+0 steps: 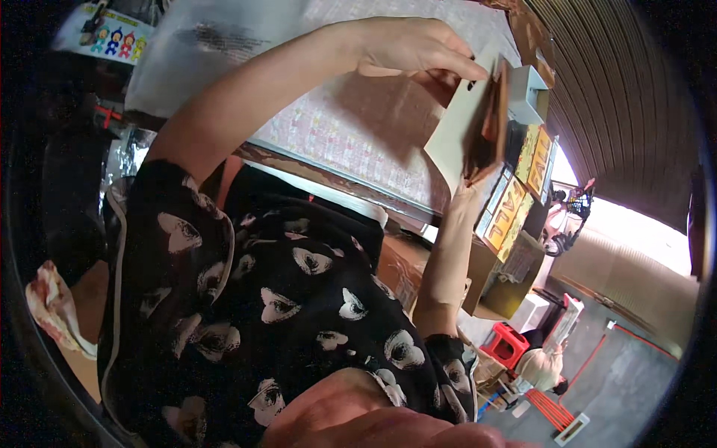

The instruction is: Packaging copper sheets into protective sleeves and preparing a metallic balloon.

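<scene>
A cream paperboard piece with a small dark hole, which looks like a partly folded box [452,138], is held up in front of me at the right end of the table. My left hand [414,51] reaches across from the left and is closed on its upper edge, one finger stretched over the top. My right hand [489,153] comes up from below on its right side and appears to grip it. The right fingers are in shadow and partly hidden behind the board.
Under my arms is a table with a pink patterned cover [336,138] and clear plastic sheeting [213,45]. Yellow printed boxes [508,216] and a small white box [526,95] stand at the right. Farther off are a red stool [508,343] and another person [541,369].
</scene>
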A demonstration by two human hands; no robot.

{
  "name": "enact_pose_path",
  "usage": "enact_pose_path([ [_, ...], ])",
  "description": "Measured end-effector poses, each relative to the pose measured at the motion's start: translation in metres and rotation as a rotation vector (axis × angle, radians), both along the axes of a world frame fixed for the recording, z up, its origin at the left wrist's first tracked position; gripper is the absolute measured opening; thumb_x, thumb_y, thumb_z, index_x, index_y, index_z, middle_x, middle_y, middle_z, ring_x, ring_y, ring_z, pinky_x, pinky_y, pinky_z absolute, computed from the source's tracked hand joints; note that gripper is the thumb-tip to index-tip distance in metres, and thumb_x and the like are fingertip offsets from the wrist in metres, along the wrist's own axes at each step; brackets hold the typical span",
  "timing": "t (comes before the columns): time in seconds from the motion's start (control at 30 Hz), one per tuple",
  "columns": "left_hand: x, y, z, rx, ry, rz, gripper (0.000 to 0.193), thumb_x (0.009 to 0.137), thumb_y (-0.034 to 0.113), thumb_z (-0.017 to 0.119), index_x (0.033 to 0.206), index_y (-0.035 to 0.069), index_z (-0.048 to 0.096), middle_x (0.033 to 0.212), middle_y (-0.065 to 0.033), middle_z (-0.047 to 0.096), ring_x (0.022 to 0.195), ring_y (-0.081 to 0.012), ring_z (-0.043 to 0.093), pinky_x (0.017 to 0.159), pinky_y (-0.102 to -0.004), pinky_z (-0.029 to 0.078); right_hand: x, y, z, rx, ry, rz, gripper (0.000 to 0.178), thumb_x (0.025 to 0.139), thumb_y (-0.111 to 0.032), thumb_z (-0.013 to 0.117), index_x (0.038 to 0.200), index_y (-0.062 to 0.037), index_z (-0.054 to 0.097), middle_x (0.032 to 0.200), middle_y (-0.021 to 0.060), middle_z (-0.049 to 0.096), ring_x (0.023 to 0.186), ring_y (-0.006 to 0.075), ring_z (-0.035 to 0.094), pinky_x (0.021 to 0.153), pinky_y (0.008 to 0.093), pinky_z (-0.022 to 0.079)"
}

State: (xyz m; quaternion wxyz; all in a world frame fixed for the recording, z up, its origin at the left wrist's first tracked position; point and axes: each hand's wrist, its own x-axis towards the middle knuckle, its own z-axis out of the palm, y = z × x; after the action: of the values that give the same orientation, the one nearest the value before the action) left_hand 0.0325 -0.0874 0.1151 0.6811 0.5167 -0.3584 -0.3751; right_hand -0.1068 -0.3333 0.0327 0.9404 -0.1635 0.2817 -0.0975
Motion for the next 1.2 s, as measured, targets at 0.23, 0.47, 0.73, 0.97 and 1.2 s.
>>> enact_pose_path([
  [0.23,0.003,-0.003,0.001,-0.007,0.013,-0.056,0.039,0.102,0.039,0.066,0.113,0.002,0.072,0.101,-0.0026,0.073,0.09,-0.0101,0.069,0.078,-0.0292,0.055,-0.007,-0.022,-0.037,-0.154,-0.215,0.088,0.029,0.096,-0.021,0.065,0.116,-0.0005,0.065,0.092,0.0031,0.064,0.078,0.0131,0.062,0.071,0.0271,0.055],
  [0.47,0.051,-0.013,-0.054,0.183,-0.441,0.175,0.062,0.096,0.057,0.063,0.122,0.001,0.068,0.11,-0.0144,0.074,0.098,-0.0268,0.073,0.082,-0.0408,0.057,-0.012,-0.001,-0.014,0.027,-0.418,0.467,0.027,0.097,-0.017,0.064,0.115,0.0033,0.062,0.078,-0.0022,0.045,0.063,0.0074,0.044,0.053,0.0204,0.04],
  [0.73,0.138,-0.051,-0.122,-0.475,0.454,0.139,0.037,0.102,0.038,0.054,0.119,0.009,0.071,0.11,-0.0051,0.075,0.09,-0.0134,0.07,0.086,-0.0292,0.054,-0.018,0.014,0.008,-0.648,-0.185,0.45,0.024,0.09,-0.001,0.075,0.113,0.0027,0.073,0.111,0.0116,0.076,0.099,0.0168,0.072,0.099,0.0315,0.053],
  [0.97,0.158,-0.047,-0.081,0.286,-0.171,0.179,0.037,0.101,0.045,0.06,0.118,0.013,0.069,0.119,-0.0067,0.074,0.088,-0.0191,0.072,0.071,-0.0355,0.056,-0.031,-0.001,0.008,-0.494,-0.297,0.405,0.034,0.093,0.0,0.07,0.126,0.0025,0.063,0.112,0.0133,0.074,0.092,0.022,0.074,0.083,0.0366,0.063],
  [1.2,0.177,-0.002,-0.022,0.653,-1.039,0.424,0.03,0.092,0.035,0.063,0.091,0.008,0.075,0.088,-0.0184,0.072,0.082,-0.0317,0.073,0.074,-0.0428,0.056,-0.024,0.009,-0.002,-0.331,-0.202,0.279,0.024,0.093,0.005,0.067,0.117,-0.0002,0.065,0.109,0.0129,0.071,0.093,0.0238,0.072,0.079,0.0395,0.065],
])
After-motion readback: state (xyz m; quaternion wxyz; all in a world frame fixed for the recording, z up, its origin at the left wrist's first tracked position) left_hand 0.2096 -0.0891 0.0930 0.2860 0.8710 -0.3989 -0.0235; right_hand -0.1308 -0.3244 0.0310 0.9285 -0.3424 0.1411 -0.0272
